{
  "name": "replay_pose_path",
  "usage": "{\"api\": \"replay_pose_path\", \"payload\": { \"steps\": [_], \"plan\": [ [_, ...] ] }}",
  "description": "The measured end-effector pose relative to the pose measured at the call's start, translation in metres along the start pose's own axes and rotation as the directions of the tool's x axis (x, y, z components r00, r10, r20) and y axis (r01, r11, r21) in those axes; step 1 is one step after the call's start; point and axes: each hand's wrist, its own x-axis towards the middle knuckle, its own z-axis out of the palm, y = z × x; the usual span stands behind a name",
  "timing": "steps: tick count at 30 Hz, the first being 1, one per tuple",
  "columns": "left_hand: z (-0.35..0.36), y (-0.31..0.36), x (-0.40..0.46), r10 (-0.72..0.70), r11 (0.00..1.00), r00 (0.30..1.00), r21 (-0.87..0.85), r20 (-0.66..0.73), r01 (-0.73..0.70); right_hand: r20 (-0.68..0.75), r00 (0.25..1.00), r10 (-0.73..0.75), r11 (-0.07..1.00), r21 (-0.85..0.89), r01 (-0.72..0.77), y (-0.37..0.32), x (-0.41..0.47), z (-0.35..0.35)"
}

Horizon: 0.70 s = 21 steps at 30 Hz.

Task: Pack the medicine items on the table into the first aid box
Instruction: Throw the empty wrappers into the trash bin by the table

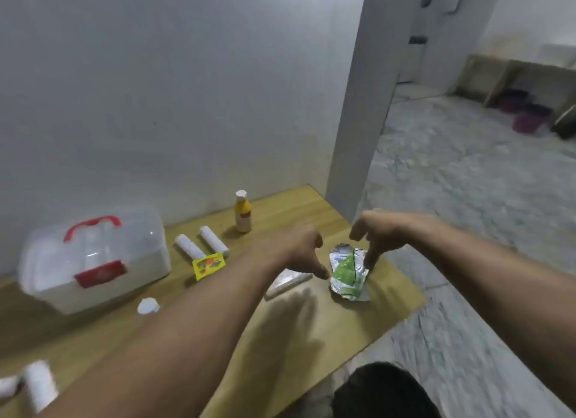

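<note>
A white first aid box (93, 261) with a red handle and red latch stands closed at the table's left. Two white rolls (202, 246) lie beside it, with a yellow sachet (208, 265) at their near end and a yellow bottle (243, 212) upright behind. A silver-and-green foil pack (349, 272) lies near the right edge, a flat white packet (286, 282) just left of it. My left hand (299, 252) hovers over the white packet, fingers apart. My right hand (378, 233) hangs over the foil pack, fingers spread, one fingertip close to the foil.
A small white cap (148, 306) sits in front of the box. A blurred white item (39, 383) lies at the near left corner. The wooden table (296, 349) stands against a white wall, with a pillar at its far right and tiled floor beyond.
</note>
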Motion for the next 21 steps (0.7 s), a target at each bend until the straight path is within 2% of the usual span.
{"api": "replay_pose_path", "payload": {
  "steps": [6,13,17,21],
  "plan": [
    [0.059,0.002,0.04,0.001,1.0,0.998,0.03,-0.067,0.001,-0.065,0.998,-0.003,0.999,0.036,0.005,0.03,0.025,0.05],
    [0.093,0.009,0.066,-0.066,0.997,0.973,0.022,-0.222,0.073,-0.266,0.964,-0.008,0.995,0.094,0.034,0.056,0.03,0.074],
    [0.095,0.012,0.082,-0.158,0.987,0.945,-0.035,-0.286,0.154,-0.311,0.95,0.036,0.99,0.143,0.01,0.062,0.033,0.088],
    [0.096,0.018,0.097,-0.195,0.981,0.934,-0.038,-0.3,0.193,-0.322,0.934,0.156,0.961,0.269,-0.068,0.063,0.036,0.098]
  ]
}}
